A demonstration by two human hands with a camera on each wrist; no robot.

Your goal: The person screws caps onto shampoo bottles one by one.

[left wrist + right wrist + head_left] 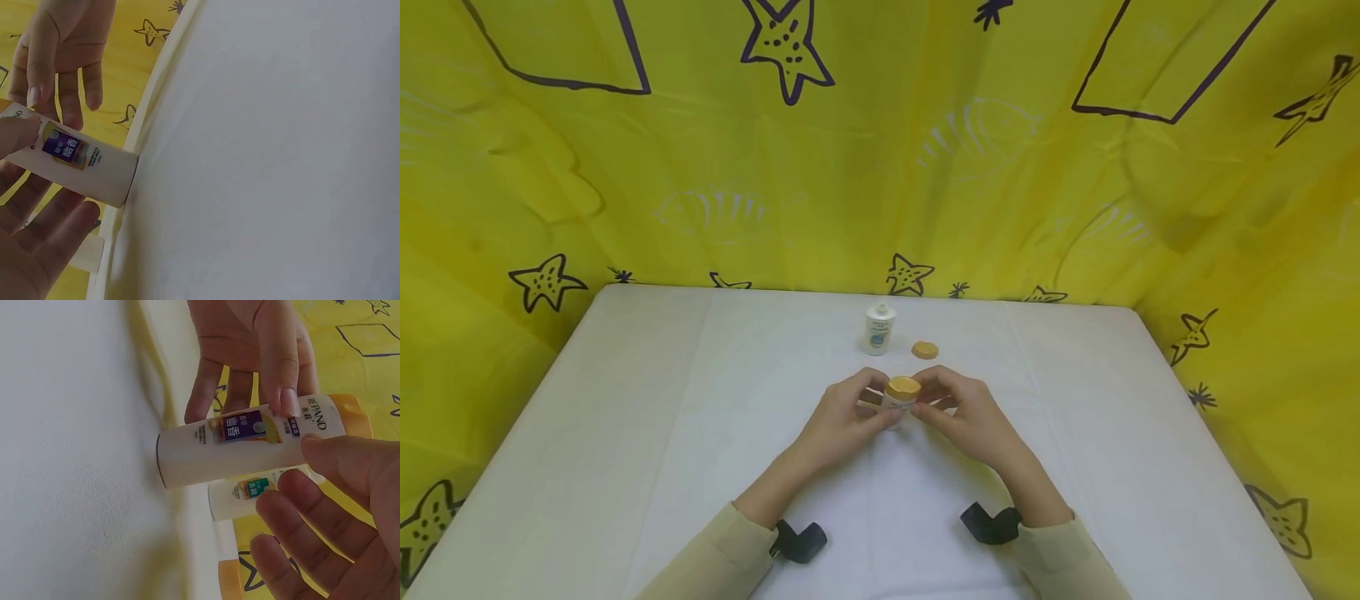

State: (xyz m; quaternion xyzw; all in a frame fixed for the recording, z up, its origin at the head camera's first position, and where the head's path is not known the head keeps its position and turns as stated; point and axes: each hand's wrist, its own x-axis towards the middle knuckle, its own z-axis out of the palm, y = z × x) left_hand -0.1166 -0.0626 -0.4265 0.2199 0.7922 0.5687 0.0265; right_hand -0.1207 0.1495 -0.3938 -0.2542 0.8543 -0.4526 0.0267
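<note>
A white toiletry bottle [897, 402] with an orange cap [903, 387] is upright between both hands. Its purple label [240, 427] shows in both wrist views. My left hand [842, 417] holds one side, thumb across the front and fingers behind. From the other side, my right hand [966, 412] grips near the cap, its thumb [344, 462] against the bottle. Whether the base touches the tablecloth, I cannot tell. Behind stands a second white bottle [877, 331], capless, with its nozzle bare and a green label [255, 487]. A loose orange cap [925, 350] lies to its right.
White cloth covers the table [760, 358]. A yellow curtain [850, 167] with drawn starfish hangs at the back and sides. Black wrist mounts [801, 543] sit on both forearms near the sleeve cuffs.
</note>
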